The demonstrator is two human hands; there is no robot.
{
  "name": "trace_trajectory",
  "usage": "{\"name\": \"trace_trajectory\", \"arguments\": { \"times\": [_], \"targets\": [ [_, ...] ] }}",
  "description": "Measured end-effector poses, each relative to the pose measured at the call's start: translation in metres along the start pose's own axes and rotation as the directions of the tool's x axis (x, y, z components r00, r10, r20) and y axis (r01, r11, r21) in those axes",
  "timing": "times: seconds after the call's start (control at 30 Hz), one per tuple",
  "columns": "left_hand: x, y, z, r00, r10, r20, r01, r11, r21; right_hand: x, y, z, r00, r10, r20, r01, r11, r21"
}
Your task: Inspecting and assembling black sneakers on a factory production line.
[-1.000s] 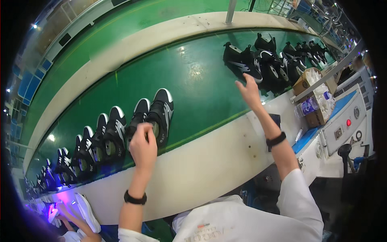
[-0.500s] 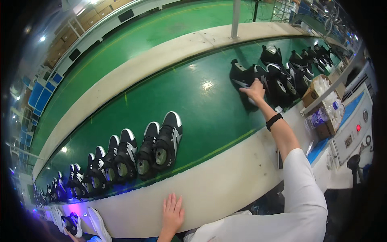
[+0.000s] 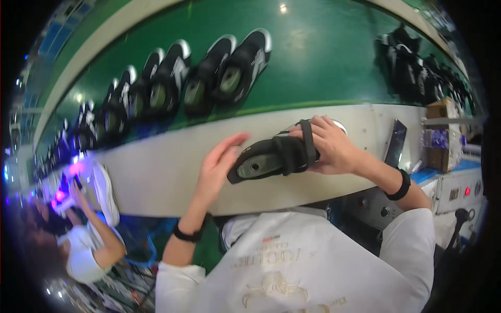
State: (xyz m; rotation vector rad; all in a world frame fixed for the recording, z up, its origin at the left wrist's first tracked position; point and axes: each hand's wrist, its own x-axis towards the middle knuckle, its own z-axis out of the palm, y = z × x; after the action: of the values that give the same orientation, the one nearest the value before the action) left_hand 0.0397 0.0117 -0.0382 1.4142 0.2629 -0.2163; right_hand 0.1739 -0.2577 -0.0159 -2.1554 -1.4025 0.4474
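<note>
A black shoe (image 3: 263, 161) is held above the pale ledge in front of me, its heel toward my left and its light toe toward my right. My right hand (image 3: 330, 143) is closed around its front part, fingers over a black strap. Inside the heel opening a greenish-grey surface with a dark round hole shows. My left hand (image 3: 222, 156), slightly blurred, has its fingers stretched out beside the heel; whether they touch it I cannot tell. More black shoes (image 3: 242, 68) with white toes stand in a row on the green belt (image 3: 323, 62).
The pale ledge (image 3: 156, 161) runs between me and the belt. A dark phone (image 3: 395, 141) lies on it at right, near a cardboard box (image 3: 438, 151) with plastic-wrapped contents. Dark shoe uppers (image 3: 412, 68) lie at far right. Another person (image 3: 88, 250) works at left, beside a white sole (image 3: 106, 193).
My right hand has come back from the dark uppers at far right and now holds a shoe before me. My left hand has risen off the ledge to its heel. The view has shifted.
</note>
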Motion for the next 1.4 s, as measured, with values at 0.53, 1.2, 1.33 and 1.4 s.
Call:
{"name": "trace_trajectory", "arguments": {
  "times": [0.53, 1.2, 1.33, 1.4],
  "targets": [
    [0.028, -0.012, -0.009, 0.912, 0.271, 0.308, -0.409, 0.648, 0.642, 0.008, -0.040, 0.008, 0.994, -0.034, 0.104, -0.009, 0.921, 0.389],
    [-0.042, 0.030, 0.015, 0.817, 0.337, 0.468, -0.538, 0.738, 0.407, 0.012, -0.047, 0.021, 1.000, 0.003, -0.031, -0.001, 0.998, 0.067],
    [-0.016, 0.014, 0.020, 0.815, 0.450, 0.364, -0.579, 0.647, 0.496, 0.016, -0.047, 0.020, 0.999, 0.015, 0.035, -0.017, 0.998, 0.058],
    [-0.010, 0.007, 0.033, 0.773, 0.510, 0.378, -0.631, 0.556, 0.541, 0.017, -0.046, 0.023, 0.999, -0.012, 0.033, 0.008, 0.994, 0.107]
  ]
}}
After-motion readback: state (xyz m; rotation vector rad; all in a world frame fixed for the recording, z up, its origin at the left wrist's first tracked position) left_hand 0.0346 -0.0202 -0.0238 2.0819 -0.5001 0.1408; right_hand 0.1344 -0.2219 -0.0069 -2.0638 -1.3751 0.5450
